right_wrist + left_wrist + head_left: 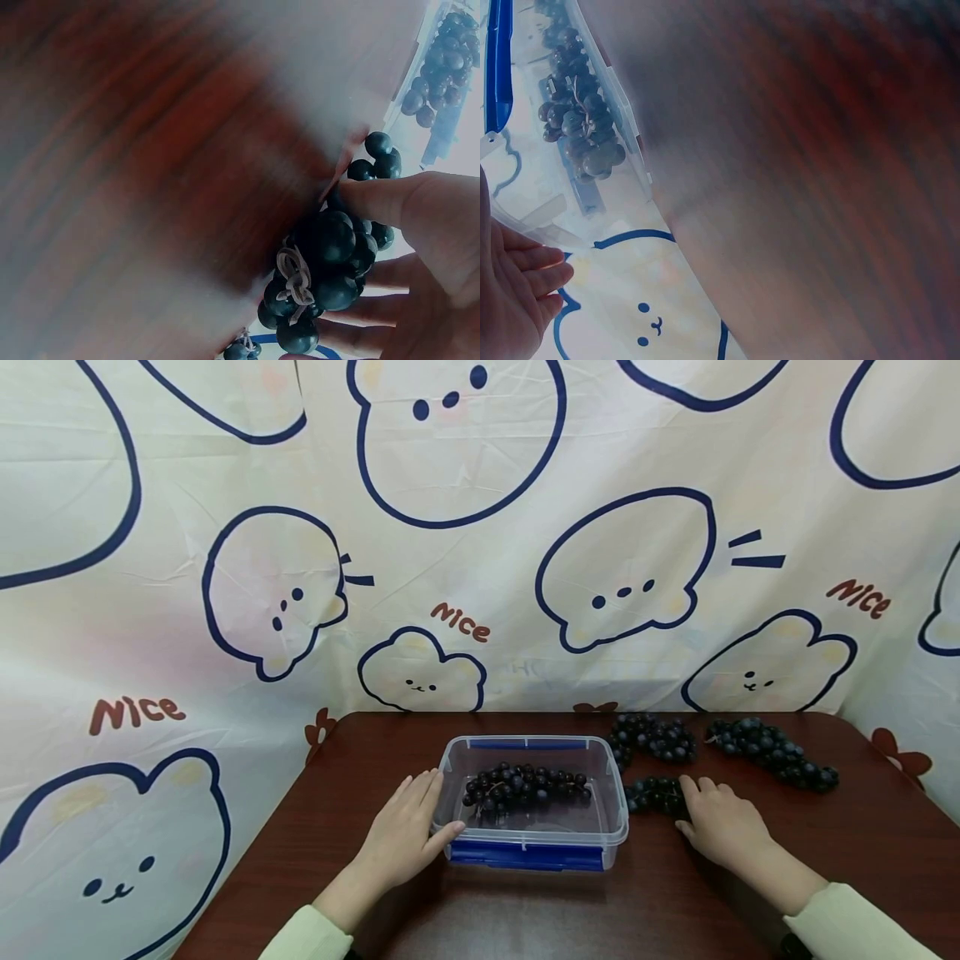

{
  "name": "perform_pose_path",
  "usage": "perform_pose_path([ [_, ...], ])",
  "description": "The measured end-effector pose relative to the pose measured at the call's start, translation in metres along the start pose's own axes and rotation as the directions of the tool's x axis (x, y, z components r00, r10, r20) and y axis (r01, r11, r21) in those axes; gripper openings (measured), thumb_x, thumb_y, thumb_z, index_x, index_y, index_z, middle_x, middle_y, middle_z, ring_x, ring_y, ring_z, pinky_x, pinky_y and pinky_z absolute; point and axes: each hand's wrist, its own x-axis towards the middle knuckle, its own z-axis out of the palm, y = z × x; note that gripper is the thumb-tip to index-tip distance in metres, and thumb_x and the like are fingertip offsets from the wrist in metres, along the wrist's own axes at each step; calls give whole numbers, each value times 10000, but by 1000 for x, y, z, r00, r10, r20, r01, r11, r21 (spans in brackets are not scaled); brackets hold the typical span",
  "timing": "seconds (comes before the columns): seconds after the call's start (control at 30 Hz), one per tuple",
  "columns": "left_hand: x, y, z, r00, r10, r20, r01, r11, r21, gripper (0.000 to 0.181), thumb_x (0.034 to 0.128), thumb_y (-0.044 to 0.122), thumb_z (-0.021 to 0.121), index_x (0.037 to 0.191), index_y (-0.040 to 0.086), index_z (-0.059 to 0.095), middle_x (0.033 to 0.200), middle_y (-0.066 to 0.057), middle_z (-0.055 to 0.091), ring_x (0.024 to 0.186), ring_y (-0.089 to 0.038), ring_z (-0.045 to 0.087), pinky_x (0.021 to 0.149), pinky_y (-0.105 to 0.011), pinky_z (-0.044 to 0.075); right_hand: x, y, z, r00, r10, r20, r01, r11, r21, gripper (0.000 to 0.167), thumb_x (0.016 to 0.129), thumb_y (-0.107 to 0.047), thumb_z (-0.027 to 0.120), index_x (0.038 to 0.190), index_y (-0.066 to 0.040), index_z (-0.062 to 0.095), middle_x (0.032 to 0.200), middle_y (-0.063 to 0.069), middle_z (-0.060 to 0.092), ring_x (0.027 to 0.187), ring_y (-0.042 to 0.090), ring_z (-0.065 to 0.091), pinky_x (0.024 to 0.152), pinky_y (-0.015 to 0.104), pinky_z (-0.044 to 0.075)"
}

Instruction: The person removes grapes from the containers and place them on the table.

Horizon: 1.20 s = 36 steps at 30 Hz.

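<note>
Left hand (401, 828), fingers extended and slightly apart, rests at the left side of one clear box (525, 837) on the table (540, 918), one grape bunch inside (521, 785). Box's right wall stands between that and the near bunch (651, 796), just outside, pinched by the right hand (722, 822), thumb one side, fingers other. Behind, two more: the middle bunch (660, 739) beside the box, the far-right bunch (776, 756); four bunches total.

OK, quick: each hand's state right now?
Left hand: open, against the clear rectangular plastic box.
Right hand: holding a dark bunch of round grapes.
</note>
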Motion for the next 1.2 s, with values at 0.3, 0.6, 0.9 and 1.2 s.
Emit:
perform_pose_path([
  [0.3,0,0,0,1000,-8,10,8,1000,5,772,971,539,486,1434,-75,406,1464,-215,418,1369,-326,367,1142,-462,222,0,0,-1,1000,2,-9,-3,1000,-21,663,753,-265,838,1225,102,550,994,247,585,826,403,587,515,467,500],
  [0.6,0,0,0,1000,-2,2,2,1000,1,766,971,527,496,1430,-80,408,1460,-222,420,1362,-335,374,1134,-475,238,3,-1,-2,993,-36,-115,30,998,-52,732,713,-273,864,1242,108,532,1050,284,565,882,430,573,546,515,500],
  [0.9,0,-1,1,1000,-4,-4,4,1000,7,774,971,544,483,1433,-72,409,1467,-208,417,1364,-326,375,1142,-459,225,6,-6,-8,964,-102,-245,89,994,-64,770,702,-276,873,1273,101,522,1143,321,569,1007,461,565,683,567,512],
  [1.2,-1,-1,2,1000,5,-27,-5,1000,10,767,970,540,488,1418,-79,428,1448,-215,439,1352,-329,393,1136,-466,236,15,-16,-19,926,-147,-347,139,989,-46,768,724,-257,856,1313,84,500,1217,333,546,1081,479,539,802,597,478],
])
